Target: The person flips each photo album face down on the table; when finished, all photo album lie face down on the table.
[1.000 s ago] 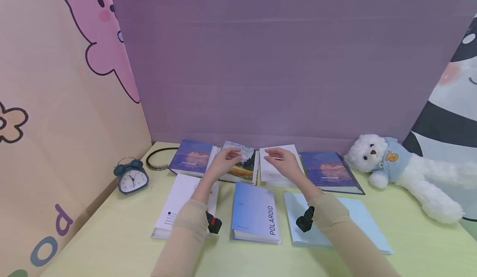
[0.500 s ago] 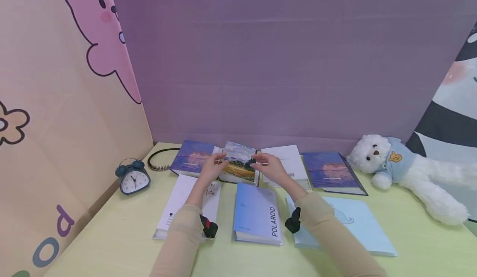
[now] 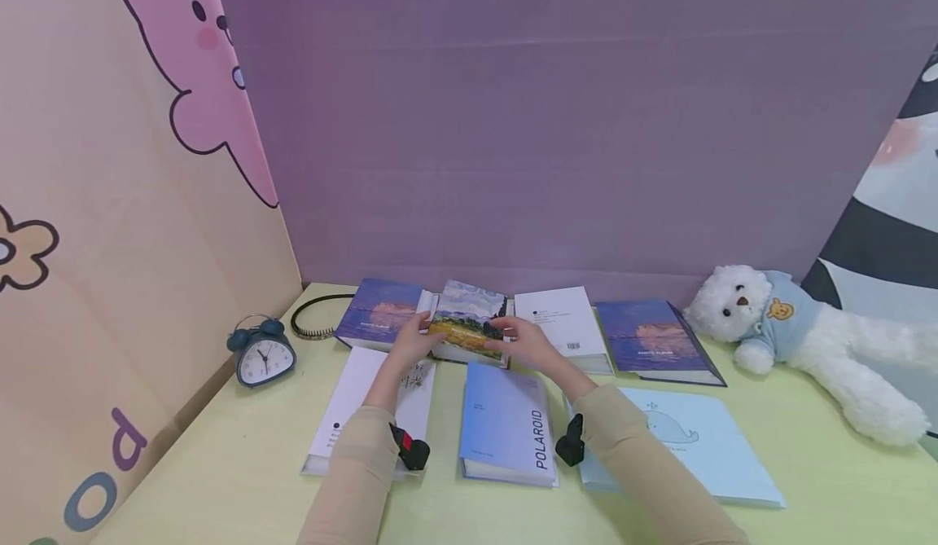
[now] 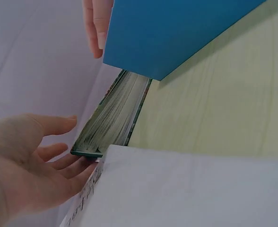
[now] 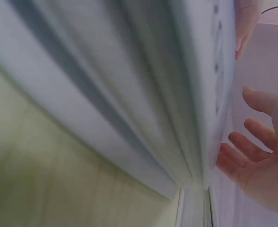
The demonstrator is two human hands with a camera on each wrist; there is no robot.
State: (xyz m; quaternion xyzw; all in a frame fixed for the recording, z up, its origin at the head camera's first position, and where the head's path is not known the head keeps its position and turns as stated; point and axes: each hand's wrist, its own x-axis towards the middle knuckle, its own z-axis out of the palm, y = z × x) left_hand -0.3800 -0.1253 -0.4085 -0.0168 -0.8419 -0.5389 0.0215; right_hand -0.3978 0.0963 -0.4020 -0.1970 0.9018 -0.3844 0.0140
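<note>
A thick album with a wheat-field painting on its cover lies in the back row. My left hand is at its left front corner; in the left wrist view the fingertips reach the lower corner of the page block, with the thumb spread away. At the opposite corner is my right hand, its fingers over the cover's right edge in the head view and parted in the right wrist view. Nearer the front, between the forearms, lies a blue POLAROID album. A white album lies under the left forearm.
Sunset-picture albums lie at back left and back right, with a white album between. A light blue whale album is at front right. An alarm clock and toothed headband stand left; a white plush bear lies right.
Both hands have come down and in toward the painting album, from above the back row to its two front corners. The albums have stayed in place.
</note>
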